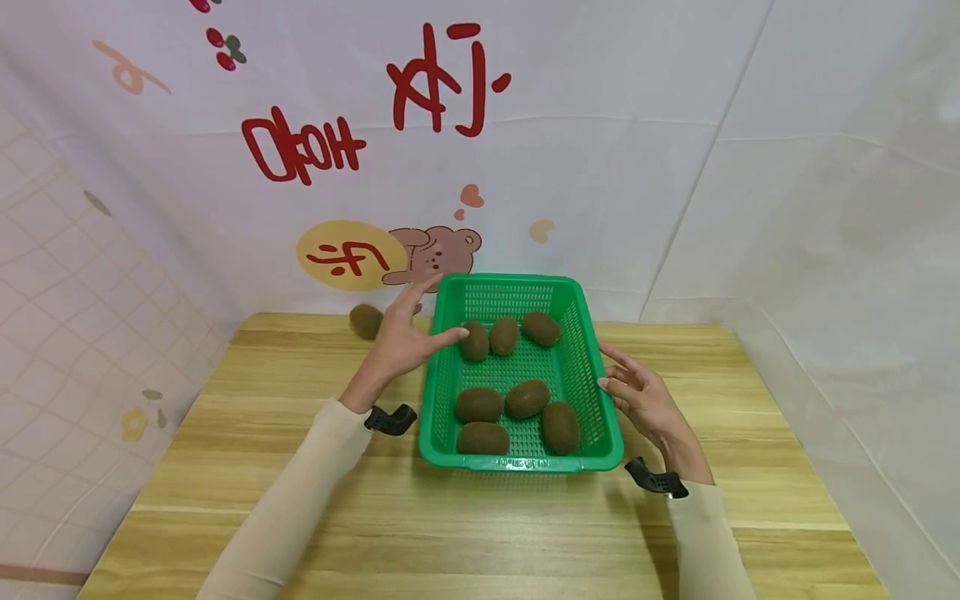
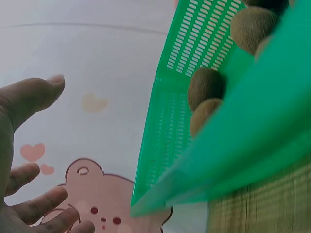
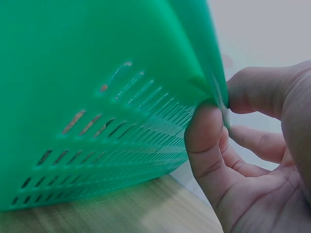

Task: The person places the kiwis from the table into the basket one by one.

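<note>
A green perforated plastic basket (image 1: pixel 525 462) stands in the middle of the head view, with several brown kiwis (image 1: pixel 480 405) lying in two loose groups inside. My right hand (image 1: pixel 647 402) pinches the basket's right rim; in the right wrist view the thumb and fingers (image 3: pixel 206 128) meet at the rim from both sides. At the left rim is my left hand (image 1: pixel 401 337), its thumb and fingers spread wide. The left wrist view shows those fingers (image 2: pixel 48 204) apart from the green wall, with nothing between them.
Another kiwi (image 1: pixel 366 321) lies on the wooden table (image 1: pixel 300 400) by the back edge, partly behind the left hand. Right behind the table hangs a white printed cloth (image 1: pixel 600 167) with red characters and a bear. Pale cloth also borders both sides.
</note>
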`<state>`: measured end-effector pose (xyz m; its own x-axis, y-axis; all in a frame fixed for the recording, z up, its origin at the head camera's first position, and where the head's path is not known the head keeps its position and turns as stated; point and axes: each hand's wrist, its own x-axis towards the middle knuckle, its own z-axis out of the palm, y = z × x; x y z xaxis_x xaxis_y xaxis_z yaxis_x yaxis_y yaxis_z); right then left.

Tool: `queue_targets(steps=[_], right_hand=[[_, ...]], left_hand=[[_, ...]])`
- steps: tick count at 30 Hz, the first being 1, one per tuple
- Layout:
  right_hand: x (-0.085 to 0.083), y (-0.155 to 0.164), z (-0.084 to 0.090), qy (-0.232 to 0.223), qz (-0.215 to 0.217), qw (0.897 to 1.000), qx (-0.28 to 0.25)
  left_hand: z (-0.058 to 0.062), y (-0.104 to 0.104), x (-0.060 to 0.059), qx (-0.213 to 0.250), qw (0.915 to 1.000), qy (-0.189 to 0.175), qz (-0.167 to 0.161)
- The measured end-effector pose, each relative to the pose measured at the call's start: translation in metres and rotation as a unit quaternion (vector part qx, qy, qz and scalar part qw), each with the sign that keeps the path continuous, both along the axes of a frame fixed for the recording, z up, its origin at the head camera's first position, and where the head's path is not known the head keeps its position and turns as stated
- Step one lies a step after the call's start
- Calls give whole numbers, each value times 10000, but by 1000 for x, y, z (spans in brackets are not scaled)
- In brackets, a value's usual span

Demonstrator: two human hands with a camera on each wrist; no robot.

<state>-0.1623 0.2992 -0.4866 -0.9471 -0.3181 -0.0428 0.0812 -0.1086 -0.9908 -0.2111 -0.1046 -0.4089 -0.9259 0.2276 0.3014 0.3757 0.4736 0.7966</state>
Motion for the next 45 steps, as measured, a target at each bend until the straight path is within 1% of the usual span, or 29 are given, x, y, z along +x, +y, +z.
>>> queue_targets(steps=[5, 10, 13, 18, 25, 27, 35, 41, 45], right_hand=[[0, 0, 0, -1, -10, 10000, 1], [0, 0, 0, -2, -15, 10000, 1], [0, 0, 0, -1, -1, 10000, -4], [0, 1, -1, 12, 17, 10000, -27], [0, 1, -1, -11, 12, 10000, -11], [-1, 1, -1, -30, -24, 10000, -2], [-1, 1, -1, -61, -54, 10000, -21], [-1, 1, 0, -15, 14, 10000, -84], [-2, 2, -1, 8, 22, 10000, -95]], left_hand=[[-2, -10, -2, -302, 9991, 7, 296], [-8, -21, -8, -470, 9975, 167, 507], [-12, -27, -10, -463, 9965, 152, 674], [-22, -39, -15, -454, 9947, -52, 918], [-37, -51, -25, -331, 9934, 1, 1099], [-42, -55, -27, -316, 9922, -57, 1202], [-60, -70, -34, -209, 9853, -490, 1623], [-74, -81, -39, -154, 9798, -759, 1841], [-81, -86, -42, 23, 9763, -932, 1952]])
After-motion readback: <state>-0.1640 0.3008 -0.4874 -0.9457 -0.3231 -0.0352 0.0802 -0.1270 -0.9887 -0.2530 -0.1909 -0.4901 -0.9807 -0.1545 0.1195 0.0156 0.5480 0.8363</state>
